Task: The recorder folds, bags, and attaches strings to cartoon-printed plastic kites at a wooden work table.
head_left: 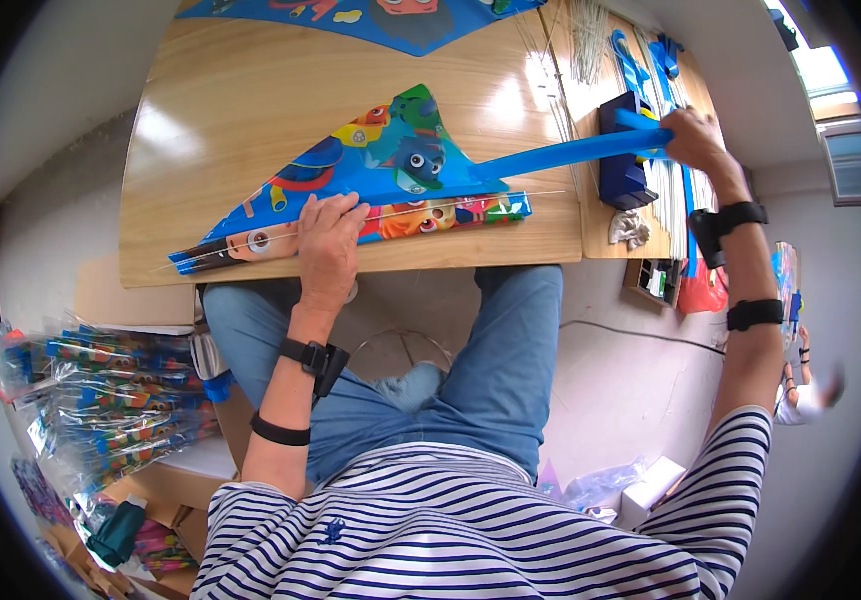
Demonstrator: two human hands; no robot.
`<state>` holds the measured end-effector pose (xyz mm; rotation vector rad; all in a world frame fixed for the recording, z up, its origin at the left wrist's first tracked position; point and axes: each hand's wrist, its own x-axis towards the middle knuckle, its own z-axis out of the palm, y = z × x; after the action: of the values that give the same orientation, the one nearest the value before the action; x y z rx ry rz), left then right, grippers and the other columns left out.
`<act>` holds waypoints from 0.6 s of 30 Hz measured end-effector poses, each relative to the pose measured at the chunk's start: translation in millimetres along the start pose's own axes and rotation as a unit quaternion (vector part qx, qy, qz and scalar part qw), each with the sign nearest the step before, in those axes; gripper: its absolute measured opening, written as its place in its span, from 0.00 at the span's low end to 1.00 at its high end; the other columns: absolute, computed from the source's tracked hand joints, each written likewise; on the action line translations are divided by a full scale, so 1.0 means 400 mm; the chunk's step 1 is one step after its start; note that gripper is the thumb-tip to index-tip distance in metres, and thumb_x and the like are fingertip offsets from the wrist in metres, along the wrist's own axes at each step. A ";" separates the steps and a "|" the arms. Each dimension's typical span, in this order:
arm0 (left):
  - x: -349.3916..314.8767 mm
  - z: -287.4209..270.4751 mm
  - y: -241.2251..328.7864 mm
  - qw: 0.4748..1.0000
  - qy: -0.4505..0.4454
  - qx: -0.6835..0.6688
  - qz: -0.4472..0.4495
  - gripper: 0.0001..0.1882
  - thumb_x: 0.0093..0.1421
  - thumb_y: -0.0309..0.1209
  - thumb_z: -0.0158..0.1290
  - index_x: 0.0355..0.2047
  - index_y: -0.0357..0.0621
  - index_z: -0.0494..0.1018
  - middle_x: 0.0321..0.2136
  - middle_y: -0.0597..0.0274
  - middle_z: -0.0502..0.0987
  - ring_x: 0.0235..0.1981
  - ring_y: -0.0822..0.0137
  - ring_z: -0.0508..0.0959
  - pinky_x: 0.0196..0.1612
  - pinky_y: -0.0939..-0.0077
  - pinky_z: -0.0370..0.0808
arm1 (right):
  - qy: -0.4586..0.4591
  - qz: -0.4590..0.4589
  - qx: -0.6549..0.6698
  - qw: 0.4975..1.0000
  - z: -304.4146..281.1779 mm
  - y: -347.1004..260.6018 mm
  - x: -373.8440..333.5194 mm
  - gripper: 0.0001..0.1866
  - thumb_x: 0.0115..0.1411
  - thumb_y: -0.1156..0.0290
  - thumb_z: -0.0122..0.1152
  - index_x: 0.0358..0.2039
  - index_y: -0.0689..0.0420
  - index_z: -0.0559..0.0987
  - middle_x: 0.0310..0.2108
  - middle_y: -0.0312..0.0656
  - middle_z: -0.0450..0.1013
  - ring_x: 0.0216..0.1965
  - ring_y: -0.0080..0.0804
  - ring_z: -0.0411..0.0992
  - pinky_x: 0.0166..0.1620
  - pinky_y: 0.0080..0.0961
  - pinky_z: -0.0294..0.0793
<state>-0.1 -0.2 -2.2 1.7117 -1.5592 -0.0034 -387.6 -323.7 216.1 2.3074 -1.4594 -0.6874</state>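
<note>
A folded cartoon-print kite (pixel 355 155) lies on the wooden table in front of me, its near edge rolled into a long narrow band. Thin clear rods run along this band. My left hand (pixel 328 245) rests on the band left of its middle, palm down, fingers laid out over the sheet. Far to the right, my right hand (pixel 698 142) is closed on a blue ribbon tail (pixel 565 155). The ribbon stretches from the kite's right side across to that hand, passing above a dark blue tape dispenser (pixel 625 150).
Another printed kite (pixel 390 22) lies at the table's far edge. Bundled thin white rods (pixel 588 40) and loose blue ribbons (pixel 630 65) are on the side table at right. Bagged kites (pixel 120 400) are piled at lower left. A black cable (pixel 640 338) crosses the floor.
</note>
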 end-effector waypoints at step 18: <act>-0.030 0.042 -0.034 0.993 0.026 -0.101 -0.051 0.15 0.58 0.28 0.58 0.46 0.45 0.81 0.50 0.61 0.79 0.54 0.59 0.76 0.67 0.52 0.65 | -0.003 -0.291 0.228 0.929 -0.398 -1.102 0.001 0.18 0.46 0.66 0.67 0.39 0.56 0.85 0.41 0.46 0.80 0.44 0.48 0.78 0.50 0.53 0.74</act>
<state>-0.1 -0.6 -26.9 1.6164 -1.3817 -0.1624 31.1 -134.5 123.9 3.1569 -0.9949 -0.5308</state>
